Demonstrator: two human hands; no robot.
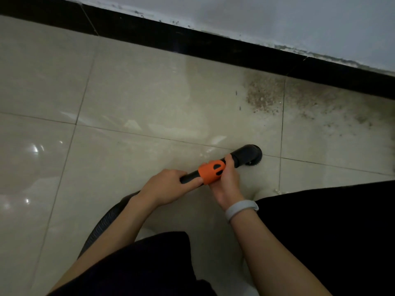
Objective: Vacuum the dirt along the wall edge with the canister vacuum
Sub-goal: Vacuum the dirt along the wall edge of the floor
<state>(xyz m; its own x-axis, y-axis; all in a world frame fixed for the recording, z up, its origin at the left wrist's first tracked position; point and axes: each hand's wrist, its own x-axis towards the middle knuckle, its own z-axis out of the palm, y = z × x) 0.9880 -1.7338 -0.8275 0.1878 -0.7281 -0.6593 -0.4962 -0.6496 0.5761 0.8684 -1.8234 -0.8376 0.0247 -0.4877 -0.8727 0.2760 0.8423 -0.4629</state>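
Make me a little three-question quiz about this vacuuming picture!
1. True or false: the brush nozzle is already on the dirt patch.
2. Which hand has its grip at the orange collar? A) left hand B) right hand
3. Fill in: the dirt lies beside the black ____ along the wall.

Key: 1 false, the nozzle sits on cleaner tile nearer the person; 2 B; 3 baseboard.

Glossy cream floor tiles (139, 86) meet thin dark grout lines and throw back pale glare. A pale grey wristband (241, 209) circles one wrist. Dark clothing (333, 227), perhaps trousers, fills the lower right corner.
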